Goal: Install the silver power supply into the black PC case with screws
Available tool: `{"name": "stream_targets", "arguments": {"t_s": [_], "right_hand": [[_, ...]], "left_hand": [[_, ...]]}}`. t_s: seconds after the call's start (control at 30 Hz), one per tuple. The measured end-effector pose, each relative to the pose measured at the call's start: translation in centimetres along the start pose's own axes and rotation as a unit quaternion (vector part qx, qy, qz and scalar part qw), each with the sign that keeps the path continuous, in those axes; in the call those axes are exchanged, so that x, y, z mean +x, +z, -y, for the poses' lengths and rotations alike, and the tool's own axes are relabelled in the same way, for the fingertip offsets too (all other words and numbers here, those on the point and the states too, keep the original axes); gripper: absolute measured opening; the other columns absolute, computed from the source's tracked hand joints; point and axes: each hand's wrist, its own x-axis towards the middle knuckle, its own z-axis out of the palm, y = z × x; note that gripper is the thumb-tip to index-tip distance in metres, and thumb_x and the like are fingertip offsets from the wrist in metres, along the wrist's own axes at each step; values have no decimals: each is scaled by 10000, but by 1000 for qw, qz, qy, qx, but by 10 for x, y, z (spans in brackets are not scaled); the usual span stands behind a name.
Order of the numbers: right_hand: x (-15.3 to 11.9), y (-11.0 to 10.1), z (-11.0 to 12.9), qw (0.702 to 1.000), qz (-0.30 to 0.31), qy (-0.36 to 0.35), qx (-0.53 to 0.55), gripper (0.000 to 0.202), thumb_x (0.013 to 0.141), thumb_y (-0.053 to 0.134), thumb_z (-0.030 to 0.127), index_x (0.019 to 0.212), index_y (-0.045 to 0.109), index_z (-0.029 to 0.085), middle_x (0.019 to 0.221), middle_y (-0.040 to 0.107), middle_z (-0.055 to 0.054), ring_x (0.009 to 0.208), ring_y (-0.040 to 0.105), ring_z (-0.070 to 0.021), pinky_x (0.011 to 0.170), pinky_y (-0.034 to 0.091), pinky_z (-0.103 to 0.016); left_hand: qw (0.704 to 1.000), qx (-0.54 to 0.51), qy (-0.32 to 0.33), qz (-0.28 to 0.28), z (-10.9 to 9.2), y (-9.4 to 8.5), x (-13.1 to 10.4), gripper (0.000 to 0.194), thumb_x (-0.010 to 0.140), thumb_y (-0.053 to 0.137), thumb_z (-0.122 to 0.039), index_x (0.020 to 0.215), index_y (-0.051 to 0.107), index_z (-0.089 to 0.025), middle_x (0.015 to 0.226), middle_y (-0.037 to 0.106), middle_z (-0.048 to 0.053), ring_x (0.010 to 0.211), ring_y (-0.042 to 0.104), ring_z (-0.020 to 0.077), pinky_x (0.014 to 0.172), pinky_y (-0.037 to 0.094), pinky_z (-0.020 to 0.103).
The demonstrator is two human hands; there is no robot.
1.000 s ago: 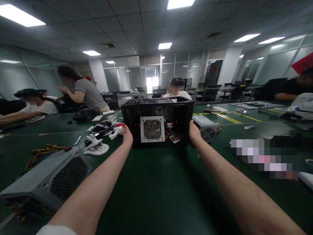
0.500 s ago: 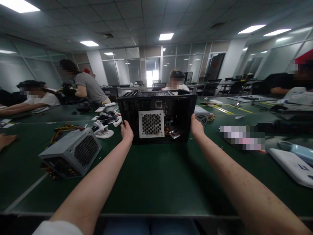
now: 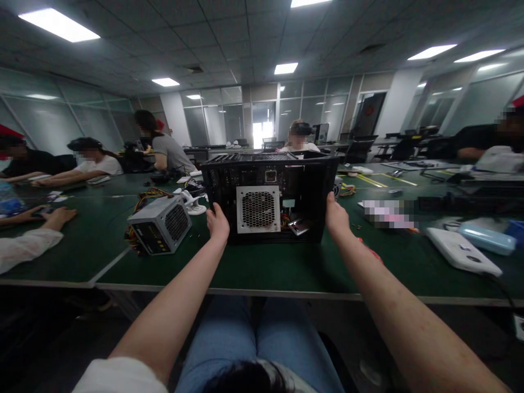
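Note:
An opened black computer case [image 3: 309, 191] stands upright between my two hands. A pale power supply [image 3: 258, 210] with a honeycomb grille sits inside it, beside a small metal-coloured part [image 3: 298, 226] low in the case. My left hand [image 3: 219, 222] is closed around the case's left edge, with its fingers partly hidden. Along the opposite edge, my right hand [image 3: 337, 216] grips with the thumb at the front and the other fingers out of sight. Whether the case's underside touches the table [image 3: 262, 273] cannot be told.
Left of the case lies a loose grey power supply [image 3: 158, 226] with bundled cables. A white stand [image 3: 193, 203] is behind it. On the right are a white device [image 3: 462, 251], a light blue case [image 3: 487, 239] and a red object [image 3: 370, 250] partly behind my forearm. Co-workers sit around the table.
My viewpoint has moved back, and the table's front edge and my legs now show. The computer case has come toward me in my hands, nearer that edge. Both hands keep their hold.

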Motion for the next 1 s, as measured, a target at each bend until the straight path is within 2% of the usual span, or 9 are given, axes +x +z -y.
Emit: {"name": "stream_targets", "arguments": {"t_s": [0.27,0.33,0.43,0.5,0.57,0.63,0.77,0.87,1.0], "right_hand": [[-65,-17,-21,990,-35,-89,103,361,920,509,381,1201,501,154,1205,507,-90,1077,516,-219,916,436,-454],[-75,-10,-29,985,-52,-115,116,388,922,503,382,1240,474,161,1245,481,-97,1110,497,-231,934,420,-471],[-90,1,-37,978,-97,-146,111,440,921,498,395,1295,426,175,1314,422,-108,1179,440,-261,978,366,-515],[-103,7,-41,969,-134,-180,100,478,916,495,419,1319,400,180,1341,392,-111,1225,389,-280,1009,312,-543],[-113,8,-41,955,-167,-225,96,508,908,490,460,1321,397,181,1347,385,-110,1250,353,-287,1027,272,-555],[-114,3,-39,941,-197,-253,104,530,904,477,495,1322,393,181,1348,382,-111,1254,345,-288,1028,270,-555],[-72,-23,-36,952,-193,-208,116,469,937,428,465,1304,393,175,1265,449,-110,1121,480,-240,934,412,-477],[-15,-49,-38,991,-41,-119,37,311,921,505,389,1111,539,144,1019,574,-58,867,579,-154,781,502,-357],[41,-60,-48,992,98,-32,-68,242,909,537,346,1036,570,142,993,580,-47,840,578,-139,753,507,-326]], "left_hand": [[994,-39,96,32,22,-41,-27,407,920,399,-409,1236,481,-167,1264,529,119,1134,532,239,954,427,479],[990,-38,133,31,27,-47,-43,499,948,211,-433,1323,394,-160,1364,446,165,1277,415,246,1045,347,457],[976,-31,217,9,31,-53,-75,618,899,309,-502,1411,223,-167,1518,182,143,1415,125,242,1147,145,434],[953,-22,302,31,32,-54,-93,620,844,446,-502,1376,301,-216,1500,236,110,1399,185,245,1144,166,420],[892,38,448,51,33,-52,-101,617,838,503,-415,1382,287,-221,1467,274,142,1372,240,283,1110,217,488],[861,80,498,62,34,-47,-100,641,848,507,-351,1409,228,-216,1450,285,162,1361,255,295,1082,258,516],[891,101,435,85,41,-30,-84,681,870,476,-342,1439,133,-196,1471,246,179,1376,236,288,1074,295,507],[922,103,355,114,50,-23,-77,692,875,460,-370,1445,122,-171,1487,226,191,1388,221,288,1082,299,500],[947,89,266,154,58,-24,-76,661,870,458,-402,1438,189,-197,1475,301,159,1370,278,287,1079,317,506]]}}
